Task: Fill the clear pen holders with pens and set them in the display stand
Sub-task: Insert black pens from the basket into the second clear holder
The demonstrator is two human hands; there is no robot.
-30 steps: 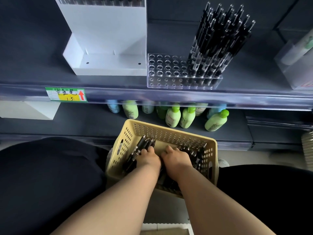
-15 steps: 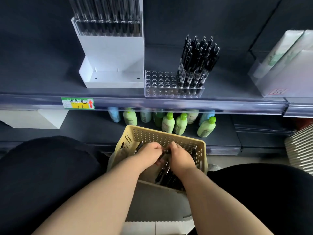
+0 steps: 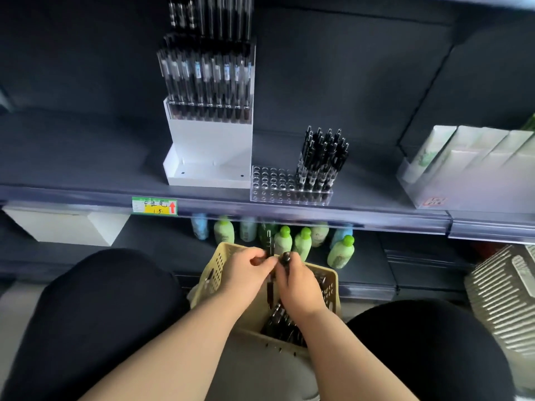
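Observation:
A yellow perforated basket (image 3: 212, 273) between my knees holds several loose black pens (image 3: 282, 322). My left hand (image 3: 244, 269) and my right hand (image 3: 298, 285) meet above the basket, both with fingers curled round a small bunch of black pens (image 3: 270, 250) held upright. On the shelf above stands a clear pen holder (image 3: 270, 186); its right side carries black pens (image 3: 322, 157), its left holes are bare. Left of it is the white display stand (image 3: 208, 146) with a filled holder in its upper tier.
A shelf edge with a green and yellow price tag (image 3: 154, 206) runs across the view. Green and blue bottles (image 3: 302, 241) line the lower shelf behind the basket. Pale boxes (image 3: 451, 160) sit at the right, a white slatted crate (image 3: 503, 299) at the far right.
Both hands have risen out of the basket with a bunch of pens gripped between them. The view has tilted upward, so more of the display stand shows.

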